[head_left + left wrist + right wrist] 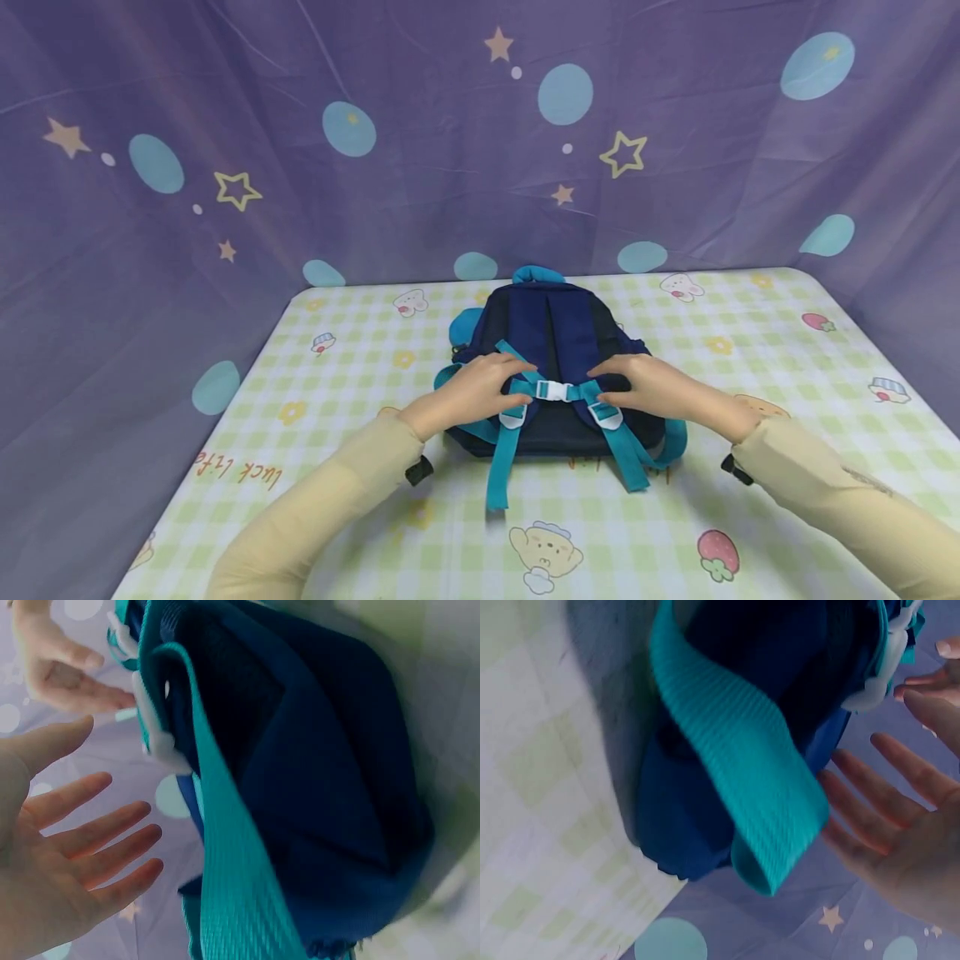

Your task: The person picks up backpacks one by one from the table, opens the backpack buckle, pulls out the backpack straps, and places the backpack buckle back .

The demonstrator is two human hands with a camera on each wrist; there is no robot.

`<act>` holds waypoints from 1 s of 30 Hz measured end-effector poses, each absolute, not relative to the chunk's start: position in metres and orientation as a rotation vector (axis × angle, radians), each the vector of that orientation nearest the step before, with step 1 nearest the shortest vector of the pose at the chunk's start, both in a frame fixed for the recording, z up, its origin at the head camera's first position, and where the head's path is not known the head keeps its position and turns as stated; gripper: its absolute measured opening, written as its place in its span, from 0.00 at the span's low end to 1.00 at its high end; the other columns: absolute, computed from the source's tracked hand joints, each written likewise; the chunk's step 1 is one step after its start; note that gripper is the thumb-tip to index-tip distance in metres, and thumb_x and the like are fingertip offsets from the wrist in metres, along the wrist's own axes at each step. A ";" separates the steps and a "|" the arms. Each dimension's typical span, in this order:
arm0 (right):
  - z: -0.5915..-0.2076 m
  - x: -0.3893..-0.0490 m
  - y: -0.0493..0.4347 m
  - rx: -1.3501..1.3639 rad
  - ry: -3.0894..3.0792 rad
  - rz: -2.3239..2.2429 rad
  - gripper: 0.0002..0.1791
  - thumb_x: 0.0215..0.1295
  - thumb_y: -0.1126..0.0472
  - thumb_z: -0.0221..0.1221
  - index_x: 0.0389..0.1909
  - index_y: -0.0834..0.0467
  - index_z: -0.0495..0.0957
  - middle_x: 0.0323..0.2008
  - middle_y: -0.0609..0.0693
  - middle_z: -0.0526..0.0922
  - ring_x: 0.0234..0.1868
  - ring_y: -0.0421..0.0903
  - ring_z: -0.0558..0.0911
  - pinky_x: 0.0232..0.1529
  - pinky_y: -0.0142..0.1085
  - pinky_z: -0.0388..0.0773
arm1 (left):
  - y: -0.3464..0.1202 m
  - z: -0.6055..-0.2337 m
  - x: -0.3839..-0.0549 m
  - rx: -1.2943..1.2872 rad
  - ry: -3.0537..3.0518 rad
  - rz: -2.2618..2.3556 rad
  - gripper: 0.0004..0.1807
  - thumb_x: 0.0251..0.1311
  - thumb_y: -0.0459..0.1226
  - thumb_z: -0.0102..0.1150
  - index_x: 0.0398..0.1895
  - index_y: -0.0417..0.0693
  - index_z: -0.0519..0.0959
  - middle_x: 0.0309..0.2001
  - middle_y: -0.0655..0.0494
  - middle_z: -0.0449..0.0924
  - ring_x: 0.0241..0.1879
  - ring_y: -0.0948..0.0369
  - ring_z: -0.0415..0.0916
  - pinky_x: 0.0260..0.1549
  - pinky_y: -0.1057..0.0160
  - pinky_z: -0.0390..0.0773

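Observation:
A dark navy backpack (555, 333) lies on the table with its shoulder straps facing up. Across its middle runs a teal chest strap joined by a white buckle (555, 391). To the left of the buckle my left hand (480, 387) hovers beside the strap, and in the left wrist view its fingers are spread with nothing in them. Opposite it, my right hand (648, 385) is held to the right of the buckle, its fingers extended and apart in the right wrist view. Broad teal webbing (742, 765) bends close to those fingertips. White strap adjusters (513, 416) sit below both hands.
Loose teal strap ends (498, 483) hang toward the front of the table (360, 542), which has a green checked cover with cartoon prints. A teal carry loop (537, 274) tops the backpack. Behind stands a purple curtain (450, 167) with stars and ovals.

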State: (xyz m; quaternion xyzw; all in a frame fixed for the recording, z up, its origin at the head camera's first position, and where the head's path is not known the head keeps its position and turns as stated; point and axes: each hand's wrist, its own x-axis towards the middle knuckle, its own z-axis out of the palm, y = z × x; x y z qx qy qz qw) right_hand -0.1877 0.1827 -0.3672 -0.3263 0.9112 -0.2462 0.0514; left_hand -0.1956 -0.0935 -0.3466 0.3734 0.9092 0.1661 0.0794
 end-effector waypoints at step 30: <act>-0.392 -0.201 0.147 -0.877 2.670 -1.004 0.15 0.60 0.67 0.67 0.46 0.69 0.81 0.38 0.55 0.82 0.39 0.51 0.79 0.38 0.37 0.78 | -0.060 -0.382 -0.208 1.105 2.805 0.445 0.17 0.60 0.38 0.68 0.51 0.41 0.81 0.42 0.50 0.79 0.37 0.57 0.75 0.35 0.67 0.75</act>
